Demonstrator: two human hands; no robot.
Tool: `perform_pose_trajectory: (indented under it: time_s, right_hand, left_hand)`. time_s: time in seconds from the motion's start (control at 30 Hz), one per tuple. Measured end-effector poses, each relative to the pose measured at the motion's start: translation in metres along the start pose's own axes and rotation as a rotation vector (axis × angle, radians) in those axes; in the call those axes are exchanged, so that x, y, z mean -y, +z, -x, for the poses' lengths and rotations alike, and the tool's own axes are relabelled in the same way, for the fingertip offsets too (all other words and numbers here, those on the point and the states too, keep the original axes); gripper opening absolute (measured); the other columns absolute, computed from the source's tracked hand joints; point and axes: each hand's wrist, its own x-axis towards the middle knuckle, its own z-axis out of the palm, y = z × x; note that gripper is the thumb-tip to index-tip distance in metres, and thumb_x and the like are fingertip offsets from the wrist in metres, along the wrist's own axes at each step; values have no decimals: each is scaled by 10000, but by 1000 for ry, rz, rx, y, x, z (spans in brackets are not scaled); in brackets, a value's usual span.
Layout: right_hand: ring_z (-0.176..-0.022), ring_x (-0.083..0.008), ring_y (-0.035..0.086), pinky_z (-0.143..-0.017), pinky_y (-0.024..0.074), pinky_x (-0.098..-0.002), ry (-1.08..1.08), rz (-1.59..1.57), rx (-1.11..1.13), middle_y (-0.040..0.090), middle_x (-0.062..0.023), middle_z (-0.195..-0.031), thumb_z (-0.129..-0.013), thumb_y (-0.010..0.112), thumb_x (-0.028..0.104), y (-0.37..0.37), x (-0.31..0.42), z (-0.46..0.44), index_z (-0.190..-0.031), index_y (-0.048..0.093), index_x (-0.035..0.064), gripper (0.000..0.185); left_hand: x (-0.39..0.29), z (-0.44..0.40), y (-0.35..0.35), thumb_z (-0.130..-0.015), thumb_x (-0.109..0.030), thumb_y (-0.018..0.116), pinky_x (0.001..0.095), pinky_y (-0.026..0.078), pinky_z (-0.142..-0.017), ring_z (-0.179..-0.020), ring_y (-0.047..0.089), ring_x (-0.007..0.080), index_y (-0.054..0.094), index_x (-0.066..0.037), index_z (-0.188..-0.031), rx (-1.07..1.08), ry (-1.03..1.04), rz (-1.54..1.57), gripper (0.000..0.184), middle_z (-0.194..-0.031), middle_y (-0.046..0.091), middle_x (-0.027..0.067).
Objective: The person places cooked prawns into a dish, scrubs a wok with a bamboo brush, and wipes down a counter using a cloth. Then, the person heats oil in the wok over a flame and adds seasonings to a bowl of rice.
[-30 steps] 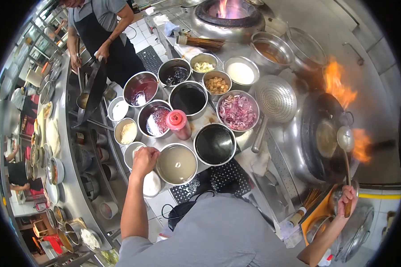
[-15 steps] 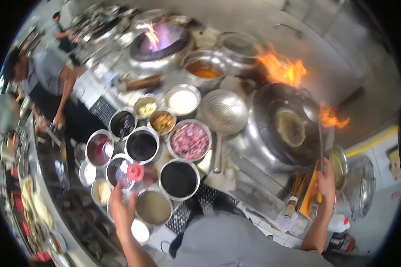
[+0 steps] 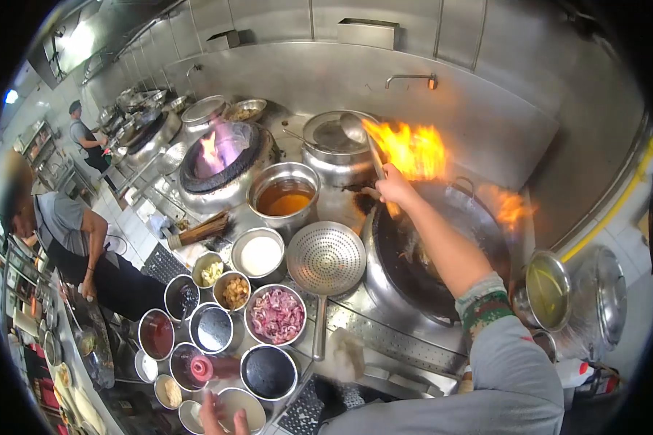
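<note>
My right hand (image 3: pixel 395 185) is closed around the handle of a ladle (image 3: pixel 353 128), reaching forward across the wok (image 3: pixel 486 225). The ladle's bowl is over the rim of a steel pot (image 3: pixel 337 152) at the back; I cannot tell whether they touch. Tall flames (image 3: pixel 413 148) rise beside the ladle, behind the wok. My forearm hides much of the wok's inside. At the bottom edge, my left hand (image 3: pixel 221 419) shows only its fingers, spread and holding nothing, in front of a bowl of pale liquid (image 3: pixel 243 404). Near it is a bottle with a red cap (image 3: pixel 202 368).
A perforated strainer (image 3: pixel 326 257) lies left of the wok. Nearby stand bowls of raw sliced meat (image 3: pixel 274 313), dark liquid (image 3: pixel 268 372) and white contents (image 3: pixel 261 255). A pot of orange-brown liquid (image 3: pixel 286 198) and another lit burner (image 3: pixel 214 156) are behind. A co-worker (image 3: pixel 69 232) stands left.
My right hand has gone from the wok's right side forward and left, carrying the ladle to the back pot. My left hand has dropped lower in view. The camera has tilted up.
</note>
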Motion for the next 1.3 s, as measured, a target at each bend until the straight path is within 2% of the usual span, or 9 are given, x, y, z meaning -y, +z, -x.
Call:
perform_pose_trajectory:
  time_s: [0.1,0.33,0.63,0.83,0.87,1.0,1.07,1.13,1.3]
  right_hand:
    - [-485,-187,534,-453,453,-323,259,-690,206,538,-65,-571,-810,586,98,-2,23,-10,-667,545,65,153]
    - [-614,-129,545,-559,466,-264,603,-2216,968,554,-26,-712,-772,561,3,-52,32,32,-745,496,87,109]
    - [-597,-109,490,-586,381,-294,571,-2065,539,432,10,-736,-1015,378,100,-132,58,243,-945,411,115,79]
    - [-715,-133,575,-601,490,-231,456,-2012,370,545,-49,-841,-892,500,-23,-86,23,346,-874,522,46,75]
    - [-723,-131,594,-606,501,-226,396,-1948,322,575,-57,-875,-907,524,25,-76,14,360,-936,543,36,37]
    - [-751,-127,656,-630,530,-212,226,-1275,21,670,-76,-992,-967,585,217,-70,-3,419,-1165,606,10,287]
    - [-872,-207,682,-726,563,-324,317,-279,311,667,-140,-1083,-968,571,347,-105,-62,451,-1256,568,-1,452]
    - [-1035,-354,649,-863,535,-451,191,867,-47,578,-260,-1252,-902,610,479,-108,-117,504,-1371,452,-17,701]
    - [-1171,-469,541,-971,465,-502,597,600,-140,426,-364,-1364,-820,653,487,-86,-194,542,-1471,261,-19,913]
  left_hand:
    - [-5,11,3,-859,-149,724,334,506,-825,-959,637,228,531,-90,-1371,38,-65,-99,551,-1160,632,139]
    - [-27,-10,38,-791,-69,739,381,509,-868,-990,642,302,611,-29,-1229,233,47,137,458,-1101,652,165]
    - [-96,-11,144,-919,-283,638,421,498,-888,-1009,617,323,523,-21,-1304,797,588,850,480,-1162,595,157]
    - [-168,-6,245,-968,-513,493,389,472,-918,-1060,609,239,531,-75,-1311,1402,-52,1191,558,-1246,602,125]
    - [-177,-4,246,-969,-567,457,388,468,-910,-1044,617,213,548,-97,-1288,1521,-397,1284,575,-1243,635,88]
    - [-203,-32,271,-934,-619,498,431,467,-954,-1140,576,230,442,-54,-1337,1851,-519,1317,697,-1110,624,125]
    - [-213,-44,265,-926,-588,543,444,457,-980,-1128,579,261,389,-5,-1355,1746,-652,1255,740,-1237,573,160]
    - [-208,-61,274,-934,-486,603,431,493,-940,-1095,597,270,409,-18,-1332,1771,-718,1164,644,-1250,568,169]
    - [-216,-106,250,-904,-233,689,282,562,-720,-918,653,182,524,6,-1279,1540,-376,612,474,-1113,675,127]
